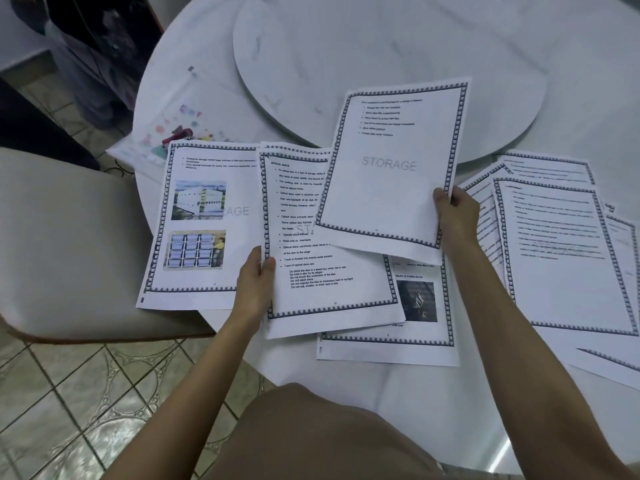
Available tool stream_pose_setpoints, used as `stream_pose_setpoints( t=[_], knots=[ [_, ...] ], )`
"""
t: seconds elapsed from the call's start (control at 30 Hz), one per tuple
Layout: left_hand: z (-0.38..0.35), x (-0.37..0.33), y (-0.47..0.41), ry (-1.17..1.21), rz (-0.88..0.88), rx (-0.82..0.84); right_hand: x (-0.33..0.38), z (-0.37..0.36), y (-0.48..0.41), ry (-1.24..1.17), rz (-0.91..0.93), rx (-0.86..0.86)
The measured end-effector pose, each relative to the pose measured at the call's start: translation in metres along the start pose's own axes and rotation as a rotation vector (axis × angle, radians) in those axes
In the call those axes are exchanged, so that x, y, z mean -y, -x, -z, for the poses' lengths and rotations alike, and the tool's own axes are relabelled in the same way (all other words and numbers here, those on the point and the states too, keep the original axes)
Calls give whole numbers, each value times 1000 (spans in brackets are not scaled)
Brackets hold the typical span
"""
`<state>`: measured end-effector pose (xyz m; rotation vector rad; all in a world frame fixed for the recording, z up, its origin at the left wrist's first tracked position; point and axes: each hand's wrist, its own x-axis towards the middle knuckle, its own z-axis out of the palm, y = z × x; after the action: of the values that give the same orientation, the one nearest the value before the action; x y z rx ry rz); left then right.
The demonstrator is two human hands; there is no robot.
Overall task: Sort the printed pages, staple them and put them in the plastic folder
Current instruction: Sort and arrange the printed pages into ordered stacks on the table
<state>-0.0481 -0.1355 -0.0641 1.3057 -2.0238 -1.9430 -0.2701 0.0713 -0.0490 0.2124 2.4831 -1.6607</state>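
Before the turntable (381,46), right hand (457,216) fingers clamp a corner of the raised page (391,188). Left hand (254,282) fingers clamp the text page (322,292) by its edge; loose pages (561,258) crowd the surface (398,410).

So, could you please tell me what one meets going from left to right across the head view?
Grey cushioned chair seat, white page with two colour photos, left hand, white Optical Discs text page, raised white STORAGE page, right hand, overlapping white text pages.

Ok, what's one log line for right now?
step: sorting pages | left hand: holds optical discs page | right hand: holds STORAGE page | stapler: not in hand
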Motion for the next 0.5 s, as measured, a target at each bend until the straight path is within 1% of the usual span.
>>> stream_pose_setpoints(
  t=[0.23, 0.5],
  knots=[
    [2, 1, 2, 35, 12, -4, -11, 12, 38, 41, -23, 199],
    [0, 1, 9, 55, 31, -2, -25, 7, 68, 162, -4, 373]
  ],
)
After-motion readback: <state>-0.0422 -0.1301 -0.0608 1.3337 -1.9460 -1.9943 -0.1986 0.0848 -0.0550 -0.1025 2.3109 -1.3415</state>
